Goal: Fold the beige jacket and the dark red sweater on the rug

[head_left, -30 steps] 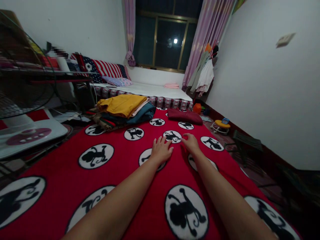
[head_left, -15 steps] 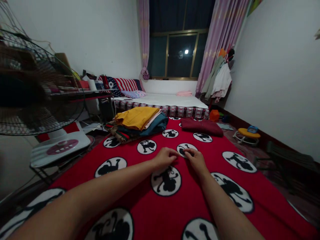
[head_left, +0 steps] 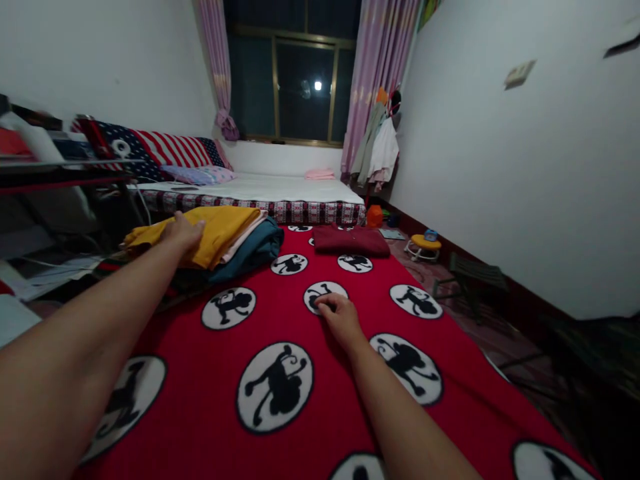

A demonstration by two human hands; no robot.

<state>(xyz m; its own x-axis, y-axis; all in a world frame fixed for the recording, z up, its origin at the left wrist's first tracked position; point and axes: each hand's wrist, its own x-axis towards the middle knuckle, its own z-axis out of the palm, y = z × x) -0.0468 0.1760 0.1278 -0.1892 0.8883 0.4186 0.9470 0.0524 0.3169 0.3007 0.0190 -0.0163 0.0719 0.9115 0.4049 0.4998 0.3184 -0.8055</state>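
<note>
My left hand (head_left: 183,235) reaches out over the yellow folded garment (head_left: 225,230) on top of a clothes pile. It touches the cloth with its thumb and a finger spread apart; the other fingers are partly hidden. Below the yellow piece lie a pale pink layer (head_left: 245,238) and a teal garment (head_left: 255,248). My right hand (head_left: 341,315) hovers low over the red blanket (head_left: 330,400) with monkey prints, its fingers loosely bent, a gap at the thumb and nothing seen between them. Farther off, a folded maroon garment (head_left: 353,241) lies flat on the blanket.
Behind the blanket stands a bed (head_left: 270,190) below the window. A cluttered desk (head_left: 60,167) is at the left. Along the right wall are a yellow-topped stool (head_left: 425,243) and a dark folding stool (head_left: 475,273). Clothes (head_left: 383,153) hang by the curtain.
My left hand has left the middle of the blanket and moved left onto the yellow garment. The view has turned right; my right hand stays low over the same blanket spot.
</note>
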